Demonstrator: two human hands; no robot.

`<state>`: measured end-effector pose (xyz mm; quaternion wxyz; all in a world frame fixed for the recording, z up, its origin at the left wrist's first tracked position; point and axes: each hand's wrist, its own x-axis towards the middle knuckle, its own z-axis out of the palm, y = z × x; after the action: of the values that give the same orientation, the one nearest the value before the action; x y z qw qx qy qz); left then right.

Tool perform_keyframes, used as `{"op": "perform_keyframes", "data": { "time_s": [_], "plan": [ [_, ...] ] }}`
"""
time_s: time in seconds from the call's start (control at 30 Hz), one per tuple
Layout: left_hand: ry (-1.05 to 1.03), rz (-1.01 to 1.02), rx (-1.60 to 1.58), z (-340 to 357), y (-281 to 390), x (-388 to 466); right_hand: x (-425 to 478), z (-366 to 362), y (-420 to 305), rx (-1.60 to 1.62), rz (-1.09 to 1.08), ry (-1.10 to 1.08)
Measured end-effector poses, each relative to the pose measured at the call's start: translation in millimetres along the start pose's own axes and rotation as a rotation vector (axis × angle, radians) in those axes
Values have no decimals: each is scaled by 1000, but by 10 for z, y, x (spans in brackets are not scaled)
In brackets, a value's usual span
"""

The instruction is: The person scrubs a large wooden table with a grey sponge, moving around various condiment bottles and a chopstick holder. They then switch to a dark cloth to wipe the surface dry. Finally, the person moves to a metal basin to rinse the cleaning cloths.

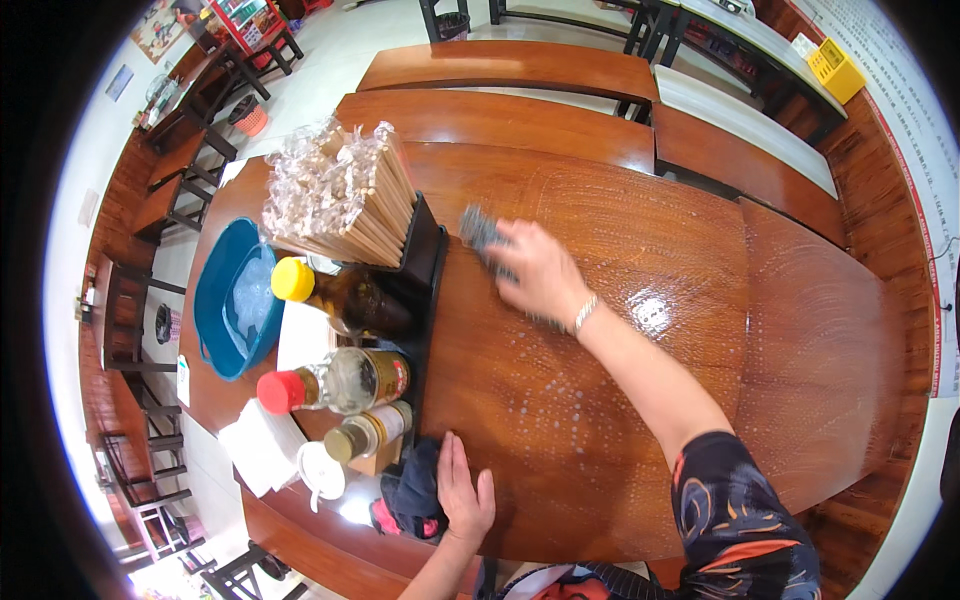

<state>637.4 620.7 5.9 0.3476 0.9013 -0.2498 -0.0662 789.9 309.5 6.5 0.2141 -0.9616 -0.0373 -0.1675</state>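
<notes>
My right hand (544,271) grips a grey scouring pad or brush (478,229), blurred by motion, against the brown wooden table (592,480). Wet streaks and suds spread over the tabletop around it. My left hand (465,491) rests flat near the front edge, holding nothing, thumb apart from the fingers. Its fingers lie beside a crumpled dark cloth (415,484), possibly touching it. Just left of my hands, a black caddy (429,247) holds many wrapped wooden chopsticks (337,195). Beside them are a yellow-capped dark bottle (367,300) and a red-capped clear bottle (356,381).
A blue basin (217,322) with sudsy water stands at the table's left. Near the caddy are a small jar (371,431), a white-lidded pot (321,471) and white napkins (259,446). Wooden benches (502,67) stand beyond the far edge; a wood-panelled wall (874,157) bounds the right.
</notes>
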Motion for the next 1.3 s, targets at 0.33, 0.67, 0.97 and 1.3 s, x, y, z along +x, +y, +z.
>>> {"op": "perform_keyframes", "data": {
  "time_s": [0.33, 0.67, 0.97, 1.3],
  "plan": [
    [55, 387, 272, 422, 683, 1877, -1115, -545, -239, -4, 138, -48],
    [-60, 484, 361, 746, 724, 1597, -1633, -645, -246, -74, 146, 43],
    [352, 565, 416, 1492, 1134, 3805, -181, -429, 1340, -236, 318, 420],
    [-203, 327, 424, 948, 1087, 1735, -1786, -726, 82, -29, 187, 79]
  ]
}}
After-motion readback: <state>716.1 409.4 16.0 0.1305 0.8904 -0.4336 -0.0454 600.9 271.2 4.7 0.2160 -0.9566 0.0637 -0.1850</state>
